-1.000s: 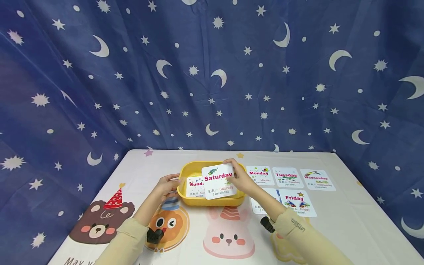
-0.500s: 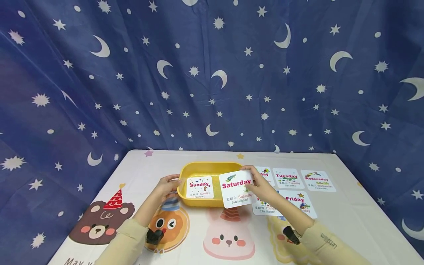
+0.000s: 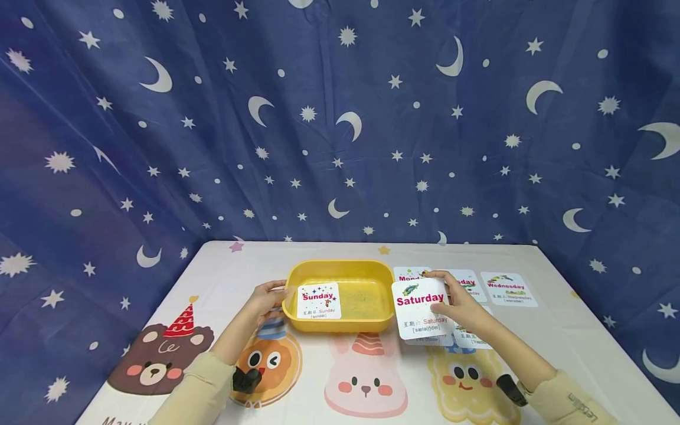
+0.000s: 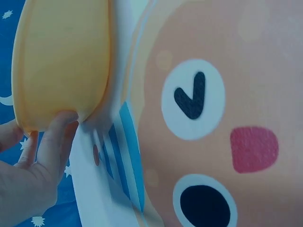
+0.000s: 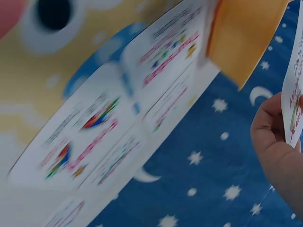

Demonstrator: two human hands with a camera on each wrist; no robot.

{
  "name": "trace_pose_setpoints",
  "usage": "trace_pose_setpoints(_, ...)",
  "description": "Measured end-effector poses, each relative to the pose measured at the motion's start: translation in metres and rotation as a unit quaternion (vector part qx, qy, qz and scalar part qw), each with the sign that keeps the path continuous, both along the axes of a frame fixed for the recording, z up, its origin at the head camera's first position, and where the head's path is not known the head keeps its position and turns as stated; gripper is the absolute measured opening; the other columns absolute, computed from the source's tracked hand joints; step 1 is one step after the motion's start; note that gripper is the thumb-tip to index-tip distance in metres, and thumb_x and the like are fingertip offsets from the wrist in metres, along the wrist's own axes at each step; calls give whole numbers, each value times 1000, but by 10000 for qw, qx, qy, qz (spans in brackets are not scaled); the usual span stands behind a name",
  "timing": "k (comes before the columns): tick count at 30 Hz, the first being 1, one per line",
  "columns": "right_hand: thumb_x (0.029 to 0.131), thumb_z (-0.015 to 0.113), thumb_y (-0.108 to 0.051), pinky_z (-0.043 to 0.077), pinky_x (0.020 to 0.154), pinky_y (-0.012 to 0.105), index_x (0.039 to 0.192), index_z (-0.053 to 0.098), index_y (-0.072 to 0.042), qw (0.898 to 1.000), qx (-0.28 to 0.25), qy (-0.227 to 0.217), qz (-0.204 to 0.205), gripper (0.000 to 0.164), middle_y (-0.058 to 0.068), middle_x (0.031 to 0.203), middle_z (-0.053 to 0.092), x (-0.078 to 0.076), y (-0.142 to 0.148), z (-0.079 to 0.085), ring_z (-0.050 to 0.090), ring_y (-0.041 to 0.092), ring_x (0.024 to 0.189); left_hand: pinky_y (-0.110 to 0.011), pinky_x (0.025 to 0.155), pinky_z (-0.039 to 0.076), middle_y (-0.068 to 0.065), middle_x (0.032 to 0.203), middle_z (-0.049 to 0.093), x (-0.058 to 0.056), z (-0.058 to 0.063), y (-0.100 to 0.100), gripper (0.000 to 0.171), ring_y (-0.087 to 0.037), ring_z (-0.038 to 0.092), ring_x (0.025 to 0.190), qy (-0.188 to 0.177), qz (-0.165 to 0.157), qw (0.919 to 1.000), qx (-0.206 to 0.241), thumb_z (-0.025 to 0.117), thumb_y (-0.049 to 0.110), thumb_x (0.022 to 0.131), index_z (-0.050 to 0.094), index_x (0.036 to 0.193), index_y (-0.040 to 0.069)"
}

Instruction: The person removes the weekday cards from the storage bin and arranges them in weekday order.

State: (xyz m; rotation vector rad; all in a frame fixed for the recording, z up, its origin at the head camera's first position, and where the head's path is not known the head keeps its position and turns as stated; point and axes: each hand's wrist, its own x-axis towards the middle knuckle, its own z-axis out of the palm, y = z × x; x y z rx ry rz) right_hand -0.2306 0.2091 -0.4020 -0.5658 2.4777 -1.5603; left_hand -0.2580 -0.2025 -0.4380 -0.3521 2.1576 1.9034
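My right hand (image 3: 461, 304) pinches a white card (image 3: 419, 310) printed "Saturday" by its right edge and holds it up right of the yellow tray (image 3: 340, 325). The right wrist view shows that hand (image 5: 279, 137) gripping the same card (image 5: 292, 113) at the frame's edge. My left hand (image 3: 267, 300) holds the tray's left end. Close up in the left wrist view, the fingers of the left hand (image 4: 40, 170) curl against the tray's end (image 4: 61, 61). A "Sunday" card (image 3: 319, 301) lies in the tray's left part.
Right of the tray lie a "Monday" card (image 3: 408, 274), a "Wednesday" card (image 3: 510, 289) and partly covered ones, including a Tuesday card (image 3: 470, 283) and a Friday card (image 3: 470, 338). A white cartoon tablecloth (image 3: 563, 354) covers the table; a blue star curtain (image 3: 340, 118) hangs behind.
My right hand has carried the "Saturday" card rightward out from over the tray, until it hangs in front of the laid-out cards. The left hand and the tray have stayed in place.
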Motion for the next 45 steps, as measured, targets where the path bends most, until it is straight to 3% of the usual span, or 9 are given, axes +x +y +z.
trace_pose_setpoints(5, 87, 55, 8, 56, 67, 25, 138, 25, 3, 9997, 193, -136, 68, 59, 36, 124, 46, -1, 29, -1, 61, 14, 93, -26, 61, 58, -31, 133, 47, -1, 1, 0, 43, -14, 65, 78, 43, 26, 10000, 51, 47, 6, 97, 38, 138, -4)
trace_pose_setpoints(12, 88, 58, 3, 57, 67, 26, 138, 24, 2, 9986, 446, -278, 50, 61, 37, 124, 46, 0, 58, -1, 64, 19, 88, -25, 60, 58, -30, 134, 46, 0, 2, 0, 44, -14, 64, 78, 22, 93, 10000, 13, 48, 6, 96, 38, 138, -4)
trace_pose_setpoints(17, 87, 60, 0, 55, 69, 22, 139, 24, 3, 9967, 762, -279, -88, 64, 35, 126, 45, -2, 81, 0, 60, 11, 89, -28, 64, 59, -31, 134, 46, -1, 3, -1, 44, -17, 64, 81, 36, 120, 9999, -57, 48, 6, 97, 38, 138, -4)
trace_pose_setpoints(24, 87, 60, -6, 46, 72, 18, 141, 23, 3, 9850, 1586, -352, -581, 66, 32, 128, 44, -7, 119, -3, 53, 15, 95, -27, 63, 59, -30, 134, 47, -2, 4, 0, 43, -18, 64, 83, 1, 169, 9998, -125, 47, 6, 97, 39, 139, -2)
trace_pose_setpoints(29, 86, 60, -5, 43, 75, 24, 139, 23, 6, 9768, 1941, -450, -789, 65, 36, 129, 41, -13, 145, -11, 52, 19, 96, -27, 63, 59, -30, 134, 46, -1, 5, -1, 44, -17, 65, 82, 34, 127, 9998, -159, 47, 6, 97, 38, 139, -2)
trace_pose_setpoints(35, 86, 60, -5, 40, 75, 28, 138, 21, 6, 9727, 2109, -559, -794, 66, 35, 126, 42, -16, 172, -17, 50, 20, 93, -28, 65, 59, -30, 135, 46, -1, 4, -1, 45, -17, 65, 83, 32, 77, 9998, -185, 48, 6, 97, 38, 140, -2)
trace_pose_setpoints(41, 85, 57, -4, 40, 75, 27, 137, 17, 7, 9751, 1889, -1003, -589, 66, 33, 124, 41, -23, 193, -18, 50, 14, 87, -27, 66, 59, -29, 135, 47, -2, 5, -2, 45, -18, 66, 87, -44, 102, 9995, -291, 48, 7, 97, 38, 140, 0)
trace_pose_setpoints(45, 85, 56, -4, 36, 77, 28, 138, 18, 7, 9703, 2011, -1221, -566, 66, 33, 124, 39, -27, 204, -19, 47, 18, 92, -27, 65, 59, -28, 135, 47, -4, 5, -3, 45, -17, 66, 85, -36, 68, 9996, -271, 48, 8, 97, 38, 140, 1)
